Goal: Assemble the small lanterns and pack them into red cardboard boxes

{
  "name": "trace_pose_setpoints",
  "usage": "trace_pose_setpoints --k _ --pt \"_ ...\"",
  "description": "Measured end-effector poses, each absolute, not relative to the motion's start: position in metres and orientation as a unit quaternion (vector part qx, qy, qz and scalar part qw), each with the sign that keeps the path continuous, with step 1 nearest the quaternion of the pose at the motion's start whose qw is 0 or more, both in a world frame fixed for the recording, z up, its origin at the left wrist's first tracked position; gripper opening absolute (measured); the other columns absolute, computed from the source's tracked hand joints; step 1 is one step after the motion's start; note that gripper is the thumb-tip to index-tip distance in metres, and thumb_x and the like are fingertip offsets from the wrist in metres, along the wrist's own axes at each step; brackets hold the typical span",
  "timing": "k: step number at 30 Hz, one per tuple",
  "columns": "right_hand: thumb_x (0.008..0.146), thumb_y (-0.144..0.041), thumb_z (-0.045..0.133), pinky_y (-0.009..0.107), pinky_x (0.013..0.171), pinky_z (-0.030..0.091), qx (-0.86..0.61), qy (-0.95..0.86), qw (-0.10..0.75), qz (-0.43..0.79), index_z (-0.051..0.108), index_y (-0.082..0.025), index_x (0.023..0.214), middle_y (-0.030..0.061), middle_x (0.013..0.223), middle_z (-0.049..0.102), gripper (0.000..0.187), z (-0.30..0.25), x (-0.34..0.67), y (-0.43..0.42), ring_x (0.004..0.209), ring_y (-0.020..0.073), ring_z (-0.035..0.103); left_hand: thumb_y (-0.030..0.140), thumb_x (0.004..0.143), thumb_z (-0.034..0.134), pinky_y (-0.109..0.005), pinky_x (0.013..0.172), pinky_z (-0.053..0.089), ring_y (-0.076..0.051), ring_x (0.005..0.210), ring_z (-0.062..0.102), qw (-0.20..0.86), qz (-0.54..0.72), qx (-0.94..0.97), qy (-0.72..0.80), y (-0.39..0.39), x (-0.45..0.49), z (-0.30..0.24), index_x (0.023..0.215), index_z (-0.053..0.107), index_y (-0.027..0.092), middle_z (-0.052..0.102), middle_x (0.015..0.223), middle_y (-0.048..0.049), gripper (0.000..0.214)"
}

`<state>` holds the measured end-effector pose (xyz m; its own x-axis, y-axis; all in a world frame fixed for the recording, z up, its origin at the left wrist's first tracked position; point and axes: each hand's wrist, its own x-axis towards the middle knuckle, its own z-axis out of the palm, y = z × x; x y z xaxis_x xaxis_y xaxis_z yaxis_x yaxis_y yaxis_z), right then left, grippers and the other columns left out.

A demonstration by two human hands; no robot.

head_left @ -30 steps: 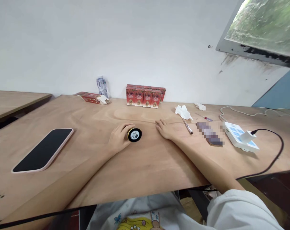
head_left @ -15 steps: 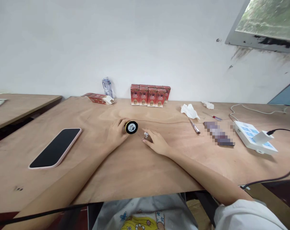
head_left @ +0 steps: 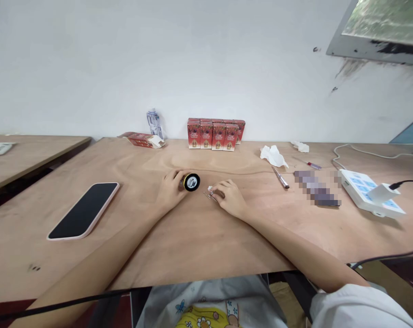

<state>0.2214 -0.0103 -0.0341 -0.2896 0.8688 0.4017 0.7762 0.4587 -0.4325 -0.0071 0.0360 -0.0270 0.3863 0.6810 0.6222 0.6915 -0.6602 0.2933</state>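
Note:
My left hand (head_left: pixel 172 190) is wrapped around a small round item (head_left: pixel 191 182) with a black rim, a pale printed disc at its end and a strip of yellow on its side. The printed end faces me, tilted toward the right. Just right of it, my right hand (head_left: pixel 229 198) has its fingers curled together at a small shiny metal piece with thin wire-like parts (head_left: pixel 210 196). Its exact kind is too small to make out, and the fingers partly hide it. The two hands are apart, low over the wooden table (head_left: pixel 199 246).
Several red boxes (head_left: pixel 206 135) stand by the wall, with an opened red box (head_left: pixel 141 139) and a bottle (head_left: pixel 154 123) to their left. A phone (head_left: pixel 85 210) lies left. On the right are crumpled tissue (head_left: pixel 273 156), screwdrivers (head_left: pixel 280 177), a blurred-out flat object (head_left: pixel 316 188) and a power strip (head_left: pixel 370 193).
My right hand has drawn slightly right, away from the round item, and its fingers are more curled over the metal piece. The left hand keeps its hold. The whole view has shifted a little.

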Motion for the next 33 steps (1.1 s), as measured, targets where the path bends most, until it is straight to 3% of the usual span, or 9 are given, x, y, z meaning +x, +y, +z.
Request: trace_pose_setpoints --k 5,13,25,30,33 --pt "0.091 -0.023 0.05 0.038 0.086 0.036 -0.487 -0.834 0.261 -0.009 0.069 -0.026 0.099 0.0065 0.11 0.062 0.022 -0.0365 0.2229 -0.0117 0.104 0.0233 0.046 0.02 0.076 0.056 -0.038 0.093 0.045 -0.023 0.112 0.053 -0.01 -0.383 -0.851 -0.36 0.0368 -0.0057 -0.0291 0.118 0.05 0.021 0.056 0.119 -0.0083 0.042" --pt "0.093 -0.026 0.046 0.039 0.086 0.032 -0.451 -0.87 0.195 -0.048 0.067 -0.026 0.104 0.0087 0.114 0.059 0.024 -0.0301 0.224 -0.0099 0.108 0.0256 0.042 0.024 0.08 0.055 -0.044 0.102 0.036 -0.024 0.12 0.05 0.01 -0.357 -0.862 -0.359 0.031 -0.002 -0.0269 0.117 0.05 0.022 0.057 0.122 -0.0085 0.038" --pt "0.095 -0.029 0.041 0.037 0.082 0.029 -0.428 -0.884 0.169 -0.077 0.065 -0.021 0.101 0.0075 0.107 0.062 0.026 -0.0307 0.2202 -0.0074 0.102 0.0244 0.043 0.025 0.079 0.057 -0.04 0.096 0.037 -0.024 0.114 0.053 0.041 -0.358 -0.864 -0.352 0.0304 -0.0001 -0.0286 0.118 0.051 0.021 0.058 0.119 -0.0091 0.04" --pt "0.093 -0.027 0.047 0.036 0.081 0.031 -0.443 -0.879 0.175 -0.03 0.063 -0.017 0.097 0.008 0.1 0.064 0.02 -0.0282 0.2187 -0.0065 0.098 0.023 0.046 0.024 0.079 0.058 -0.039 0.093 0.04 -0.025 0.113 0.051 0.041 -0.368 -0.859 -0.353 0.0299 0.0013 -0.0297 0.12 0.052 0.022 0.051 0.12 -0.0107 0.042" --pt "0.09 -0.027 0.052 0.035 0.082 0.033 -0.461 -0.864 0.198 0.039 0.063 -0.018 0.094 0.0063 0.103 0.063 0.014 -0.0266 0.2192 -0.0064 0.098 0.0215 0.047 0.027 0.079 0.058 -0.039 0.093 0.04 -0.024 0.111 0.051 0.036 -0.371 -0.857 -0.355 0.0286 0.002 -0.0293 0.129 0.044 0.023 0.052 0.118 -0.0104 0.052"
